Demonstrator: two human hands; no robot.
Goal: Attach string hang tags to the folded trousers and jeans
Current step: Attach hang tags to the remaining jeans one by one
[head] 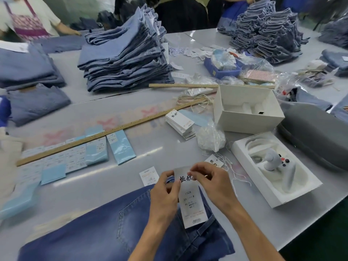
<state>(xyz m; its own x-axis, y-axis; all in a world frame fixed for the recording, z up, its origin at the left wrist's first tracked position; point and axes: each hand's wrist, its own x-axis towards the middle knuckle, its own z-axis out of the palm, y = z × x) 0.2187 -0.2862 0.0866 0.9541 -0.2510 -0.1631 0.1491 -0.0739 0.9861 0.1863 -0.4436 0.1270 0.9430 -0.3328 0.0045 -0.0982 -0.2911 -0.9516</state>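
Note:
A long white hang tag (192, 202) with black brush lettering is held upright over the waistband of blue jeans (105, 230) lying at the table's front edge. My left hand (163, 193) pinches the tag's left edge near its top. At the tag's upper right corner, my right hand (211, 183) pinches a thin white string. A stack of spare hang tags (179, 122) sits mid-table. Loose white strings (231, 166) lie beside another single tag (213, 161).
A tall pile of folded jeans (124, 53) stands at the back centre, another (267, 32) at back right. A wooden ruler (105, 132) crosses blue label sheets (75, 157). An open white box (248, 108) and a tray holding a controller (276, 166) sit right. People work at the far side.

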